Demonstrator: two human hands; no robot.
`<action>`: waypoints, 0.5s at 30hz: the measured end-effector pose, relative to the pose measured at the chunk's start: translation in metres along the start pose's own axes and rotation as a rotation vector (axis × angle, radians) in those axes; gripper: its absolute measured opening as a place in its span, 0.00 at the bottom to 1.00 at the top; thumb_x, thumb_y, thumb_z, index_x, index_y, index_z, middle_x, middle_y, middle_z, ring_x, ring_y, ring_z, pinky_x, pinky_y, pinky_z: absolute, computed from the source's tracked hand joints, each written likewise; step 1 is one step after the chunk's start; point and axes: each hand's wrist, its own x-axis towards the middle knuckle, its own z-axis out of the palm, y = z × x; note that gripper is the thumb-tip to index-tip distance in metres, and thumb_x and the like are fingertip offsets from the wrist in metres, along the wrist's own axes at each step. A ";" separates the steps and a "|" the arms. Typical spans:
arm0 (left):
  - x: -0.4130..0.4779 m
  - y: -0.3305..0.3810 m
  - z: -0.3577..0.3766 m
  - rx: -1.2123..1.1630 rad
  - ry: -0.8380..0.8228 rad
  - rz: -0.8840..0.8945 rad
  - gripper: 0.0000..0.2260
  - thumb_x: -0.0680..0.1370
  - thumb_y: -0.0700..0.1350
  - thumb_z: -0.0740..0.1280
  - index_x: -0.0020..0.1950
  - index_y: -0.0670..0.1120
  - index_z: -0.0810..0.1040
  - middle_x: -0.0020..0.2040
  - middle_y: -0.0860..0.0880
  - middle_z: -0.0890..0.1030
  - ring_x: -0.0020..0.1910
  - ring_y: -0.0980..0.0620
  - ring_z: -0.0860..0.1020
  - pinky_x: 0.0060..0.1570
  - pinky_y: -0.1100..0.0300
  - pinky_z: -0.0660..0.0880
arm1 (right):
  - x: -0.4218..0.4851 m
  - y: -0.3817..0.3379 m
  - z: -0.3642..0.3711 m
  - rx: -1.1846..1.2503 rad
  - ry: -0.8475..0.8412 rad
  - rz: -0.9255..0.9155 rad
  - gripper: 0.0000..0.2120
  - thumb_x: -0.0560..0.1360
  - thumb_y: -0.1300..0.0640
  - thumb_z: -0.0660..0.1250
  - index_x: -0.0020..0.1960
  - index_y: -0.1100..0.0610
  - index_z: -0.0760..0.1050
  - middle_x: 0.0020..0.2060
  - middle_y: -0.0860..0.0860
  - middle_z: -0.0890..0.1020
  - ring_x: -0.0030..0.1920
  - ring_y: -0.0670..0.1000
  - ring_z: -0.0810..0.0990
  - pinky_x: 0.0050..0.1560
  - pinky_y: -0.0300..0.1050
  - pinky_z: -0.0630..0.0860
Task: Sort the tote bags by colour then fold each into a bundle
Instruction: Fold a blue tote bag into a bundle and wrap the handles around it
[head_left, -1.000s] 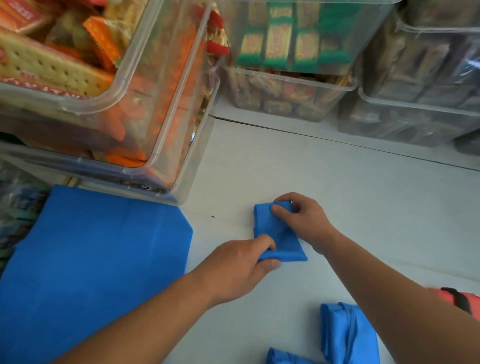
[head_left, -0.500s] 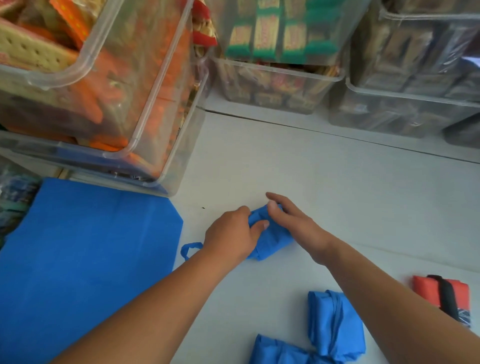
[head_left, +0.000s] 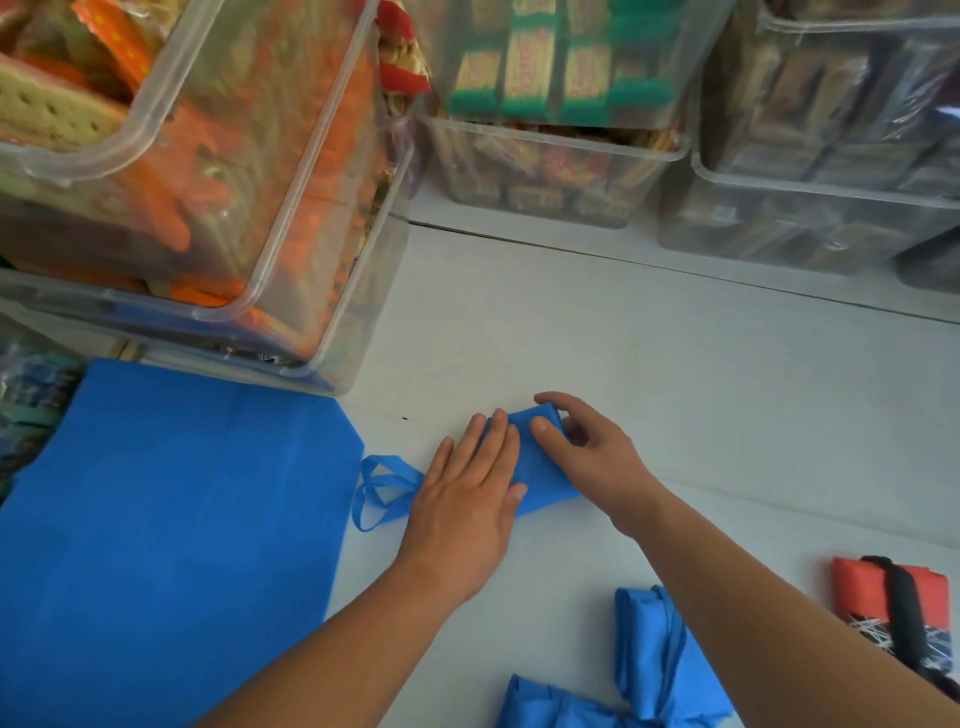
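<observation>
Tote bag (head_left: 540, 467), blue: soft, light, probably springy. Left hand (head_left: 467, 499) presses it flat-fingered; right hand (head_left: 592, 452) pinches the far fold, the best hold.

You are facing a white worktop (head_left: 675, 374). Stacked clear bins are standing along it: the upper-left bins (head_left: 311, 249) are holding orange packets (head_left: 332, 171), the top-centre bins (head_left: 550, 176) green-and-yellow packets (head_left: 524, 57), and the upper-right bins (head_left: 810, 218) dark ones.
</observation>
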 end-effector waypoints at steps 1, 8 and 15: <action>0.001 -0.001 0.002 -0.042 -0.012 -0.006 0.27 0.86 0.56 0.46 0.84 0.49 0.52 0.84 0.53 0.48 0.83 0.54 0.45 0.81 0.51 0.50 | -0.002 -0.002 -0.004 0.045 -0.033 0.010 0.11 0.80 0.46 0.68 0.62 0.36 0.77 0.46 0.45 0.81 0.45 0.41 0.80 0.42 0.32 0.76; 0.004 -0.003 -0.013 -0.414 0.119 -0.042 0.26 0.80 0.51 0.67 0.77 0.48 0.70 0.81 0.51 0.63 0.79 0.49 0.63 0.74 0.46 0.68 | -0.011 -0.023 -0.005 0.070 0.002 0.022 0.08 0.78 0.55 0.71 0.54 0.44 0.81 0.44 0.54 0.82 0.46 0.56 0.82 0.47 0.51 0.80; -0.014 0.029 -0.092 -0.642 -0.191 -0.194 0.30 0.84 0.55 0.63 0.82 0.61 0.53 0.80 0.59 0.61 0.76 0.57 0.64 0.75 0.57 0.64 | -0.081 -0.055 -0.024 0.097 -0.056 -0.042 0.09 0.81 0.59 0.68 0.54 0.45 0.78 0.52 0.52 0.81 0.45 0.52 0.82 0.42 0.47 0.79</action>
